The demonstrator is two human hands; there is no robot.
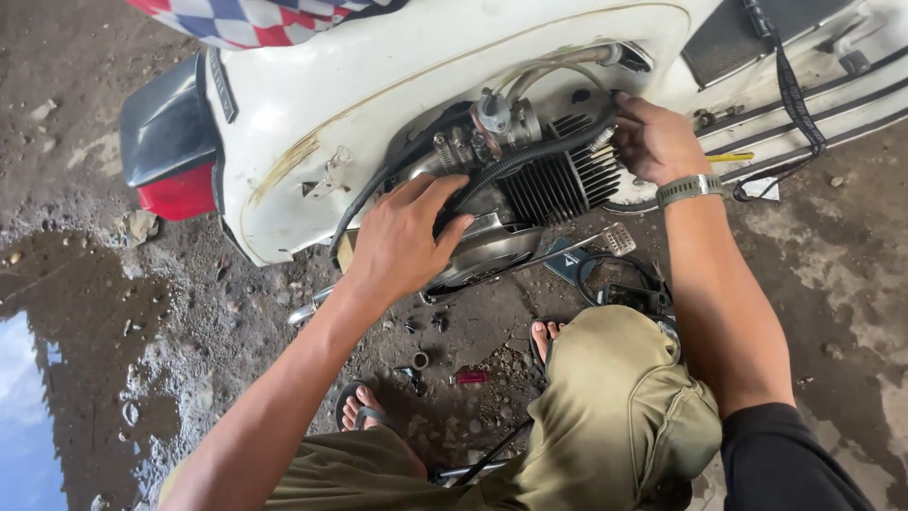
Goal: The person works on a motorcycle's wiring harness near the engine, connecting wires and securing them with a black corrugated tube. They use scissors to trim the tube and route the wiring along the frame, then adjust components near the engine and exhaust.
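A white scooter body (378, 85) lies tipped on wet, dark gravel ground (189, 312), its side panel off so the exposed engine with black cooling fins (553, 180) shows in the opening. A black corrugated hose (530, 156) runs across the front of the engine, between the two hands, and partly covers the metal carburettor parts (492, 118) above it. At the rear sit a black seat end (165, 118) and a red tail lamp (180, 194). A chequered red, white and blue cloth (246, 19) hangs over the top edge. A puddle (28, 397) lies at the far left. Below the engine a thin metal kick lever with a ribbed pedal (619, 238) sticks out, and small loose parts (421, 364) are scattered on the ground by the sandalled feet (364, 412). The person's olive-green trouser knee (624, 397) blocks the view of the ground under the right arm.

The left hand (402, 241) lies flat with fingers spread and loosely curved over the rounded silver engine cover (492, 246), touching it and the hose's lower end. The right hand (653, 137), with a grey wristwatch (689, 189), has its fingers curled at the right edge of the fins; whether they grip anything there I cannot tell
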